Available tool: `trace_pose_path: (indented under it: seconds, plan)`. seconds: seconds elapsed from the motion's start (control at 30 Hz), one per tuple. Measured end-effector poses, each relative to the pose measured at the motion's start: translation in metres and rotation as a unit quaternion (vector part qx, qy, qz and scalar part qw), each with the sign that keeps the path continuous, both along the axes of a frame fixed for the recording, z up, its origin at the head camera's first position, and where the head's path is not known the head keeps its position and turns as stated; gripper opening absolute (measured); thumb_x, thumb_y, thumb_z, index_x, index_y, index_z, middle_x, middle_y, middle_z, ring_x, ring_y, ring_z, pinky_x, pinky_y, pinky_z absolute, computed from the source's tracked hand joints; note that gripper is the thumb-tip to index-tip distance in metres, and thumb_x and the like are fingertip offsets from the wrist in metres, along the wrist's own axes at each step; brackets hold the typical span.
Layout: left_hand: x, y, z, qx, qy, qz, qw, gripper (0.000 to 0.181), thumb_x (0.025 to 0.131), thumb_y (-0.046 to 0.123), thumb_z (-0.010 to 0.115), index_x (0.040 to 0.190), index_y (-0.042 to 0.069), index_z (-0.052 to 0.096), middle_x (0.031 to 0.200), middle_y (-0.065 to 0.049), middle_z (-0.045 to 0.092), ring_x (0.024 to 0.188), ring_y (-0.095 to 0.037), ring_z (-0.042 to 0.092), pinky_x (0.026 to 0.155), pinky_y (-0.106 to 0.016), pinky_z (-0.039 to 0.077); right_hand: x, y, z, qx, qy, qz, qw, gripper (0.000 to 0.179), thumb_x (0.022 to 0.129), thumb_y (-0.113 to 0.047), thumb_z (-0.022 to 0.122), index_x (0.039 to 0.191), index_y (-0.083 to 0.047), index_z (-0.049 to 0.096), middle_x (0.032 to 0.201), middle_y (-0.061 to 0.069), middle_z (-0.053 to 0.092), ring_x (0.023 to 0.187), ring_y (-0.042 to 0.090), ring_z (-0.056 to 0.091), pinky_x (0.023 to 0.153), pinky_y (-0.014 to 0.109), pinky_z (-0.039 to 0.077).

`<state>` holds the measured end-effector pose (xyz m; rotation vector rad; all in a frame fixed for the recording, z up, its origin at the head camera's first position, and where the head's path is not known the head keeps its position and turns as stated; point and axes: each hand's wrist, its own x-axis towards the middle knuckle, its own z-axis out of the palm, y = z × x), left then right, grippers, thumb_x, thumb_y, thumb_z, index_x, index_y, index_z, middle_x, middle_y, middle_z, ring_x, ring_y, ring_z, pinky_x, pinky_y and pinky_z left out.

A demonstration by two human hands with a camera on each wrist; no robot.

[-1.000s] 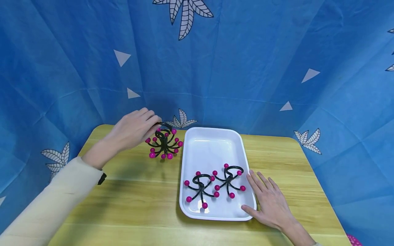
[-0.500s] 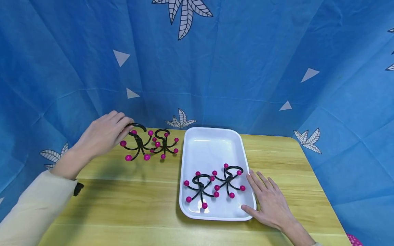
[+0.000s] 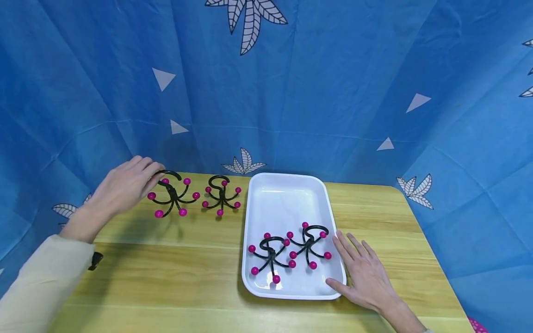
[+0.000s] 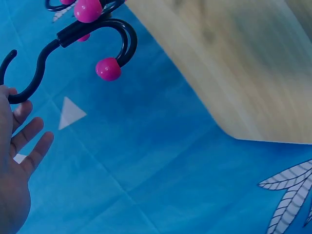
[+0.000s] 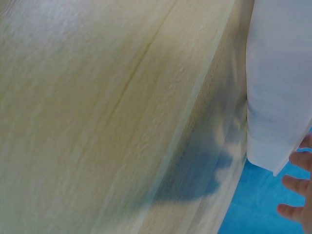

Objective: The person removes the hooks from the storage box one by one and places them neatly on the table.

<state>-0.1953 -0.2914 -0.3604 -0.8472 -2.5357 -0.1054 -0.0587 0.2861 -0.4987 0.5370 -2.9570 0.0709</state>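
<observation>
My left hand (image 3: 120, 187) pinches the curved top of a black multi-arm hook hanger (image 3: 172, 195) with pink ball tips, at the table's back left. In the left wrist view, the hanger (image 4: 78, 33) extends up from the thumb and index finger while the other fingers are spread. A similar hanger (image 3: 221, 194) stands just right of it. Two more, one at left (image 3: 272, 254) and one at right (image 3: 308, 244), sit in the front half of a white tray (image 3: 287, 199). My right hand (image 3: 366, 277) rests with straight, spread fingers on the tray's right rim, thumb reaching over the rim.
The tray stands near the middle of a light wooden table (image 3: 179, 277). A blue patterned cloth (image 3: 325, 83) hangs behind the table and at both sides. Something pink with pale dots (image 3: 478, 325) shows past the right front edge.
My left hand has moved left with its hanger, away from the standing one, which is now seen separately. My right hand and the tray have stayed put.
</observation>
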Motion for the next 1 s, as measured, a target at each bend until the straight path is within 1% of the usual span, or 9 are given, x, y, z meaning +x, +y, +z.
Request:
trace_pose_path:
  seconds: [0.33,0.53,0.77,1.0]
  plan:
    - [-0.014,-0.011,-0.030,-0.019,-0.032,0.025,0.9990,0.021,0.099,0.010,0.071,0.118,0.002,0.068,0.107,-0.017,0.069,0.096,-0.034,0.063,0.083,-0.051,0.058,0.001,0.000,0.001,0.001,0.000,0.001,1.0000,0.106,0.084,-0.077,0.067,0.164,-0.013,0.039,0.172,0.009,0.037,0.155,0.039,0.038,0.123,0.063,0.033]
    - [-0.025,-0.016,-0.049,-0.015,-0.046,0.043,0.9979,0.018,0.102,0.013,0.067,0.117,0.002,0.067,0.105,-0.017,0.068,0.094,-0.034,0.062,0.079,-0.051,0.057,0.001,0.000,0.001,-0.003,0.011,0.006,0.9999,0.106,0.083,-0.076,0.068,0.163,-0.012,0.040,0.171,0.009,0.038,0.155,0.039,0.039,0.122,0.063,0.034]
    - [-0.034,-0.017,-0.062,-0.015,-0.064,0.056,0.9963,0.018,0.104,0.013,0.064,0.118,0.002,0.065,0.105,-0.019,0.068,0.094,-0.035,0.061,0.079,-0.052,0.056,0.000,0.001,0.000,-0.003,0.015,0.008,0.9998,0.105,0.084,-0.075,0.068,0.163,-0.013,0.040,0.171,0.009,0.038,0.154,0.039,0.039,0.122,0.062,0.034]
    - [-0.041,-0.016,-0.068,-0.020,-0.063,0.062,0.9958,0.019,0.104,0.015,0.064,0.121,0.005,0.065,0.108,-0.018,0.069,0.095,-0.035,0.063,0.077,-0.053,0.057,0.001,0.001,0.000,-0.002,0.003,0.002,1.0000,0.105,0.084,-0.075,0.068,0.164,-0.013,0.039,0.172,0.009,0.036,0.156,0.038,0.037,0.124,0.062,0.033]
